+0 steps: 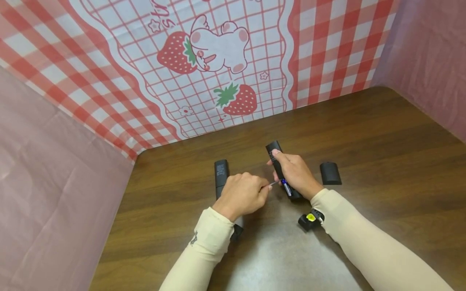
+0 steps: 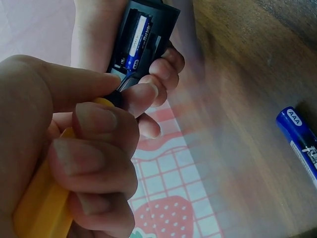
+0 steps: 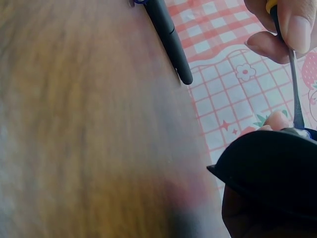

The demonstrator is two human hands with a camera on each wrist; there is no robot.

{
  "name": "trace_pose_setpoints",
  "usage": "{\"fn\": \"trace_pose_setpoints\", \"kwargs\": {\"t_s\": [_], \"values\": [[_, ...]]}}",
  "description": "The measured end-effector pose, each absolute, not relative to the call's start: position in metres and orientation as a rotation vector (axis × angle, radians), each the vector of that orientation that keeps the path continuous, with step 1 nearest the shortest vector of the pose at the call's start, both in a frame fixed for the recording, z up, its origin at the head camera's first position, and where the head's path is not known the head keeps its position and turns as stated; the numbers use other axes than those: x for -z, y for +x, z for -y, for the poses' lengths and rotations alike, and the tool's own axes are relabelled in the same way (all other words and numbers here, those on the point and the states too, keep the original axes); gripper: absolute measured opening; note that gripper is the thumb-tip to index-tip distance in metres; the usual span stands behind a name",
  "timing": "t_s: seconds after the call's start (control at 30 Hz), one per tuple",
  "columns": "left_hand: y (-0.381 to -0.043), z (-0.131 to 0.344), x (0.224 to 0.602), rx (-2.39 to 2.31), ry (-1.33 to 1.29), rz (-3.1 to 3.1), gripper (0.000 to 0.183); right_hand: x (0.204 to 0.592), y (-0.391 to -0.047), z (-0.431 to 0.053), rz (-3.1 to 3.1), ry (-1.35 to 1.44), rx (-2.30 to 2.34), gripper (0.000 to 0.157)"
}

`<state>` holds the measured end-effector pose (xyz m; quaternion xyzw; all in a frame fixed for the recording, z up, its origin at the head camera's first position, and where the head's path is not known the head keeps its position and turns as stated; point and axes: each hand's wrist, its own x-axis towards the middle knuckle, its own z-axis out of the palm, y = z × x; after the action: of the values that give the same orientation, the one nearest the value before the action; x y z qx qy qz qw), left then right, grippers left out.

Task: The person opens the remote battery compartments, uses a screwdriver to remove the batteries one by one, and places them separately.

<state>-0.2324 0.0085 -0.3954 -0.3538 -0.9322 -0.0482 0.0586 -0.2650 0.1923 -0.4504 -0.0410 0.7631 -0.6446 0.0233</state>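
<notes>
My left hand (image 1: 242, 192) grips a screwdriver by its yellow handle (image 2: 44, 198). The thin metal shaft (image 3: 295, 89) reaches across to a black remote control (image 1: 273, 147), which my right hand (image 1: 296, 171) holds tilted, back side up, thumb along its upper part. The remote's battery compartment is uncovered, and a blue and white AAA battery (image 2: 137, 43) lies inside. At the end of that battery sits the screwdriver's tip. In the right wrist view the remote's dark end hides the compartment.
Left of my hands a second black remote (image 1: 221, 171) lies on the wooden table, partly behind my left hand. A black battery cover (image 1: 330, 173) rests to the right. A loose AAA battery (image 2: 302, 139) lies on the table. A strawberry-print cloth (image 1: 204, 101) hangs behind.
</notes>
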Motion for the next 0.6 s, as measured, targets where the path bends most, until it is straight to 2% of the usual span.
{"fn": "trace_pose_setpoints", "kwargs": {"t_s": [0.6], "values": [[-0.2289,-0.0097,0.4047,0.173,-1.091,2.848,0.022,0.4516,-0.2694,-0.1956,-2.326,-0.047,2.052,0.074]]}}
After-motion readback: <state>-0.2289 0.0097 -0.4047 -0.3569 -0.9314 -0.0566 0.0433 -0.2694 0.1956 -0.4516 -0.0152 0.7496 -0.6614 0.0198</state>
